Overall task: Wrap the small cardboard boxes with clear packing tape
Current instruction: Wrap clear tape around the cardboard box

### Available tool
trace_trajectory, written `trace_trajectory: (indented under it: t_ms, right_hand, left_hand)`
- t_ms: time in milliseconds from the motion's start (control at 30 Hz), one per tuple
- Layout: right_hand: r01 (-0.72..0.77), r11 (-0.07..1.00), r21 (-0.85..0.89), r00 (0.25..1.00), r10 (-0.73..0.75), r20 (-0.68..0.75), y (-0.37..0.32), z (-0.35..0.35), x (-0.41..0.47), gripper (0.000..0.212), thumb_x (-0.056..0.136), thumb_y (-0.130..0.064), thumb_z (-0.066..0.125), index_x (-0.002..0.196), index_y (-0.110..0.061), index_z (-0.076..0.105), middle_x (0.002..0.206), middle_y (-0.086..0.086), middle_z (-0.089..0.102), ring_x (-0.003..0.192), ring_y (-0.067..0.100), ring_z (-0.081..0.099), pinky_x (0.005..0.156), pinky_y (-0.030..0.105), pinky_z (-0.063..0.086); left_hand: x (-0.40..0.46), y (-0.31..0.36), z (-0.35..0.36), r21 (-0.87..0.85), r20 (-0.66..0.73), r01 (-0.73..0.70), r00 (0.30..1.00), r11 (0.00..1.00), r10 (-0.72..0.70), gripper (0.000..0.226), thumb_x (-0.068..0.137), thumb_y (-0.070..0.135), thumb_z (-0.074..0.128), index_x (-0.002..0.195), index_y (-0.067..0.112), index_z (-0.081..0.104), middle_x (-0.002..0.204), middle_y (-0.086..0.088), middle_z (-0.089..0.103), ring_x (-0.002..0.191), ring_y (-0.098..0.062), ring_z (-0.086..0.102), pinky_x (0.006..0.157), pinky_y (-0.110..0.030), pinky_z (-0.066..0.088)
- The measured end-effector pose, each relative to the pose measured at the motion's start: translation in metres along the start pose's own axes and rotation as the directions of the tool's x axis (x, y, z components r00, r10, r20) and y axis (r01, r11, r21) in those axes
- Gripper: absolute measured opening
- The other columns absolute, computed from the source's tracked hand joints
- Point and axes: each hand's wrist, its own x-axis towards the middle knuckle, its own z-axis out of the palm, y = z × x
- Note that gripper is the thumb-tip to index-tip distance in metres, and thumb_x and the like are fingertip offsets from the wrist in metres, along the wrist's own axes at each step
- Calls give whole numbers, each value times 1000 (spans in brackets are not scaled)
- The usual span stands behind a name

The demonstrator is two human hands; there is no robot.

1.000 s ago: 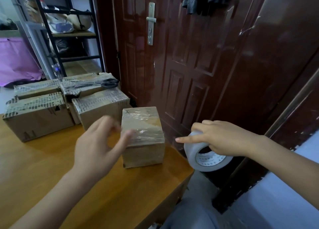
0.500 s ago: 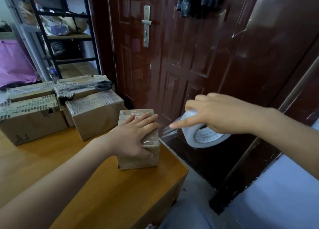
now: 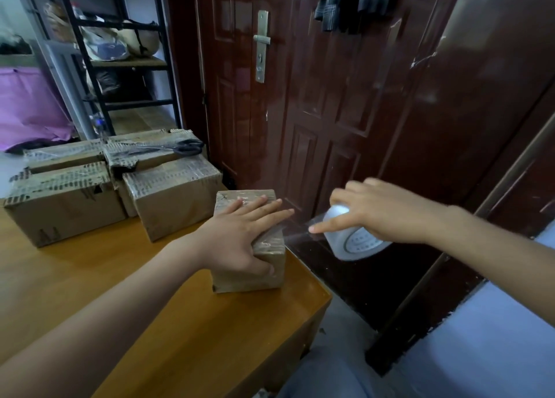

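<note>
A small cardboard box (image 3: 249, 274), partly covered in clear tape, stands near the right edge of the wooden table (image 3: 186, 331). My left hand (image 3: 240, 235) lies flat on its top with straight fingers, thumb down the front face. To the right, off the table edge, my right hand (image 3: 381, 211) grips a white roll of clear packing tape (image 3: 354, 241), index finger stretched along it. A clear strip of tape (image 3: 300, 229) runs from the roll to the box's right side.
Several larger taped cardboard boxes (image 3: 171, 199) are stacked at the table's back left, with black scissors (image 3: 180, 149) on top. A dark red door (image 3: 300, 97) stands close behind. A black shelf rack (image 3: 120, 64) is at the far left.
My left hand came down from the air onto the box's top and now presses it. My right hand lifted the tape roll and drew a strip out to the right of the box.
</note>
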Motion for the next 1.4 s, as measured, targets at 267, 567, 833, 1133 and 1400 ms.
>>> trace_trajectory:
  t_ms: [267, 567, 833, 1133, 1400]
  right_hand:
    - [-159, 961, 226, 973, 113, 203, -47, 21, 4, 89, 93, 8, 42, 148, -54, 9, 121, 2, 42, 92, 15, 28, 78, 31, 24]
    - [-300, 933, 198, 937, 249, 244, -65, 15, 7, 85, 96, 4, 42, 149, -54, 9, 121, 0, 36, 93, 14, 21, 78, 32, 20]
    - [-408, 866, 289, 905, 341, 255, -67, 19, -1, 87, 95, 7, 39, 147, -57, 10, 119, -3, 37, 94, 14, 27, 78, 28, 23]
    - [-457, 792, 406, 889, 388, 243, -71, 32, -12, 92, 92, 12, 37, 145, -58, 12, 122, -4, 36, 93, 11, 23, 79, 26, 22]
    - [-435, 690, 578, 895, 404, 191, -47, -6, -33, 99, 85, 16, 33, 129, -71, 22, 104, -19, 37, 90, 8, 35, 73, 19, 33]
  left_hand:
    - [-1, 7, -1, 115, 30, -9, 1000, 993, 5, 94, 70, 77, 33, 128, 59, -40, 160, 8, -22, 147, -16, -23, 118, -44, -12]
    - [-6, 25, 0, 231, 25, 34, 999, 972, -41, 81, 95, 62, 37, 149, 39, -18, 161, 8, -18, 148, -17, -19, 121, -50, -4]
    - [-19, 35, 14, 160, -98, 94, 992, 983, -79, 96, 74, 70, -5, 156, 20, -1, 163, 0, -4, 149, -12, -8, 114, -32, -12]
    - [5, 41, -16, 328, -58, 86, 996, 941, -71, 91, 83, 65, 56, 155, 27, 16, 141, 0, 26, 135, -22, 21, 111, -38, 28]
    - [3, 19, -18, 141, -224, 2, 974, 990, 30, 85, 71, 77, 57, 139, 30, 38, 147, 8, 29, 133, -17, 28, 101, -39, 39]
